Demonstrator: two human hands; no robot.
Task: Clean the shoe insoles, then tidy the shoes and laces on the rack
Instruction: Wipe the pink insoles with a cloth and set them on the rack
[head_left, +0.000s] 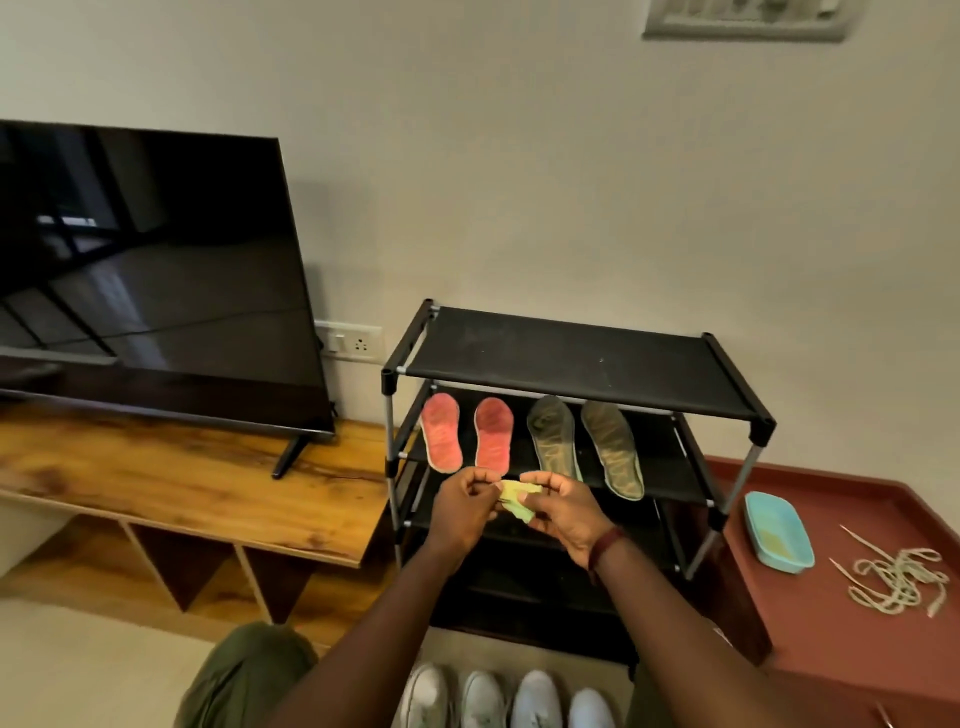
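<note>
A black shoe rack (571, 358) stands against the wall. On its second shelf lie two red insoles (441, 431) and two olive insoles (613, 447), side by side. In front of the rack, my left hand (462, 506) and my right hand (563, 512) both pinch a small yellow-green cloth (517, 499) between them. Several white shoes (506, 699) stand in a row on the floor below my arms. A tangle of beige laces (896, 579) lies on the dark red surface to the right.
A light blue tray (779, 530) sits on the red surface (857, 660) beside the rack. Left of the rack is a wooden TV bench (182, 488) carrying a large dark television (150, 270). A wall socket (350, 340) is behind it. My knee (249, 670) shows at the bottom left.
</note>
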